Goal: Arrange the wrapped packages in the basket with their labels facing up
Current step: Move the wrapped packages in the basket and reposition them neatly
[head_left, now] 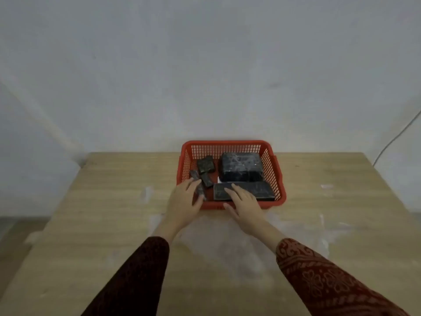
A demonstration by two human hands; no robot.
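A red mesh basket [230, 144] stands at the far middle of the wooden table. Inside lie dark wrapped packages: a big block [242, 166] at the back right, a long flat one [255, 190] along the front, a small squarish one [206, 164] at the back left and a small one [206, 179] below it. My left hand [184, 202] reaches over the basket's front left corner, its fingers around a narrow dark package [198, 187]. My right hand [245, 204] lies flat with its fingers on the left end of the long flat package. No labels are legible.
The wooden table [114, 213] has pale smears in front of the basket and ends at a grey wall. A thin cable [396, 135] hangs along the wall at the right. My patterned red sleeves cover both forearms.
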